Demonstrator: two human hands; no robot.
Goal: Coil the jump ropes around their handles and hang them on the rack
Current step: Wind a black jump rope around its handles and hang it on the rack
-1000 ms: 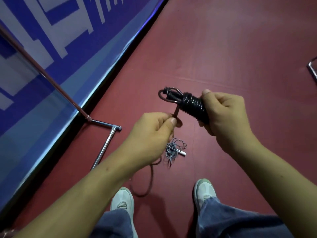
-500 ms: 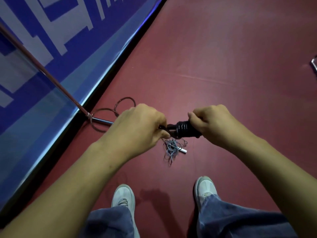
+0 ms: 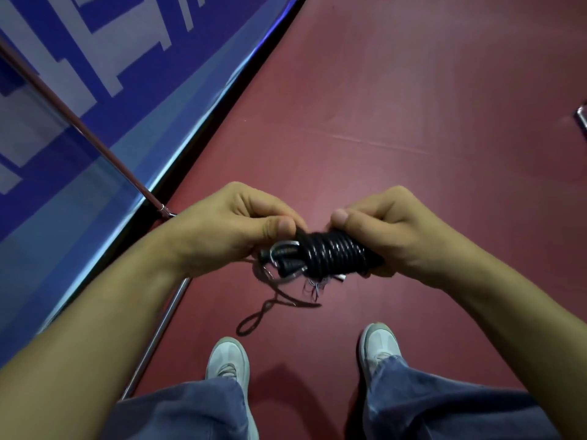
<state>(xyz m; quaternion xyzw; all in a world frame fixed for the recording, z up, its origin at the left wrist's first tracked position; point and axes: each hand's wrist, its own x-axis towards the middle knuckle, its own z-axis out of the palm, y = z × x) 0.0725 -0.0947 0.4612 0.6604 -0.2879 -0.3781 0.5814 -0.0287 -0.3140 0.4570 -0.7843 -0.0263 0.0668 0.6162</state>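
On the red floor (image 3: 413, 122), beside the wall: a person in white shoes (image 3: 228, 360) stands over a nearly wound bundle.
Banner (image 3: 95, 74): blue and white, filling the far left.
Rack (image 3: 95, 144): a metal pole slants down in front of the banner to a foot bar on the floor, left of the person. Nothing hangs on the part in view.
Left hand (image 3: 228, 230): thumb and forefinger pinch the rope at the coil's left end, with the other fingers curled behind.
Rope (image 3: 333, 252): black, wound in tight turns round the handles (image 3: 286, 260) and held level between the two hands, clear of the floor.
Tail (image 3: 270, 308): a loose length droops from the left end and closes in a small loop.
Right hand (image 3: 390, 236): fingers wrapped round the coil's right half, thumb on top.
Far right edge: a scrap of metal, too little shown to name.
Step, as judged: securing the last loose length.
Doing it well: grip firmly with the right hand so the turns cannot slacken. Draw the tail taut with the left, lay it snug against the last turn and tuck the end under. Leave the handle ends or a loop free to catch the rack.
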